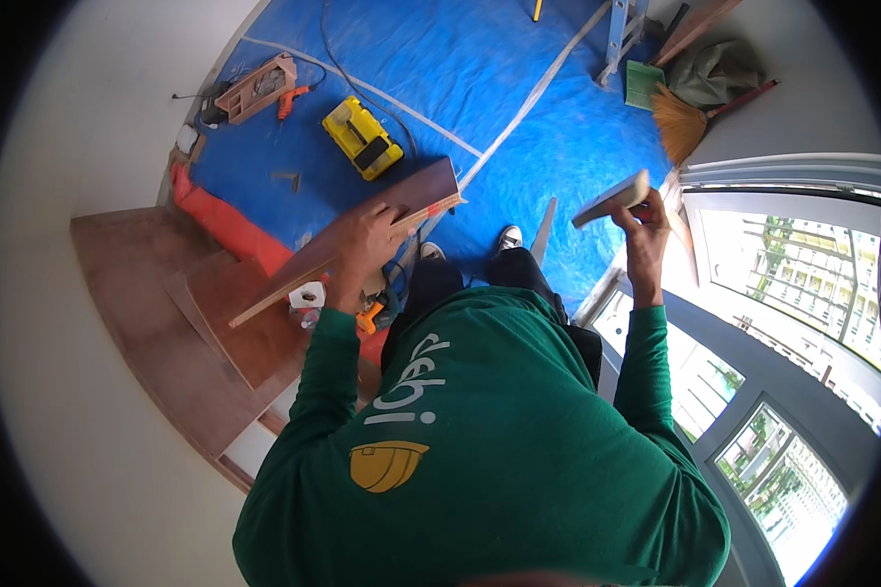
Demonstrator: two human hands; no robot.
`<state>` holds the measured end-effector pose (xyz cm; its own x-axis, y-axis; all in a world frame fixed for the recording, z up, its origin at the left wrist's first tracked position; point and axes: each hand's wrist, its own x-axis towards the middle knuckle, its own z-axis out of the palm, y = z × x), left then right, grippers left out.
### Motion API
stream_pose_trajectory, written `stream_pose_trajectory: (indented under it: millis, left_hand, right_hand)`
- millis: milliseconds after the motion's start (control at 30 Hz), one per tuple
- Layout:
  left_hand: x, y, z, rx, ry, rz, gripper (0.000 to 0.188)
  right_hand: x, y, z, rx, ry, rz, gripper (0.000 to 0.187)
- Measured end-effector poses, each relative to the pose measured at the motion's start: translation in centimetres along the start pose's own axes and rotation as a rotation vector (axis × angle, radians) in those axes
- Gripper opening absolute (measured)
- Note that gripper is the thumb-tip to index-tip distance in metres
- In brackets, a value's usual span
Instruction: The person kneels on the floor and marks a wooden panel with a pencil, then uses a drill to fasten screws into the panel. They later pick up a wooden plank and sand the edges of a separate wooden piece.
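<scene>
My left hand is closed around the edge of a long brown wooden board. The board is tilted across the front left of my body, with its far end rising over the blue sheet. Out to the right, my right hand grips a flat rectangular block with a greyish face and a pale end, held in the air apart from the board. Its exact kind cannot be made out. Fingers and thumb hold it near its right end.
Blue sheeting covers the floor. A yellow case, an orange power tool and a wooden box lie ahead. Brown stair treads and red cloth are left. A ladder, broom and glazed doors stand right.
</scene>
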<state>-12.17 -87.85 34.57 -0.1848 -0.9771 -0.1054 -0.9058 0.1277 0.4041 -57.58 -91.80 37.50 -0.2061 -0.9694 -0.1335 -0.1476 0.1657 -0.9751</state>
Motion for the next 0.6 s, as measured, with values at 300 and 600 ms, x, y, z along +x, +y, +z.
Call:
stream_pose_trajectory:
  millis: [300, 600]
  left_hand:
    - [-2.8, 0.4, 2.8, -0.124, -0.132, -0.002, 0.049]
    - [-5.9, 2.1, 4.6, -0.139, -0.168, 0.121, 0.054]
  right_hand:
    - [-3.9, -3.6, -0.1, 0.016, -0.017, 0.141, 0.057]
    - [-7.7, 1.2, 2.6, 0.607, -0.102, 0.391, 0.06]
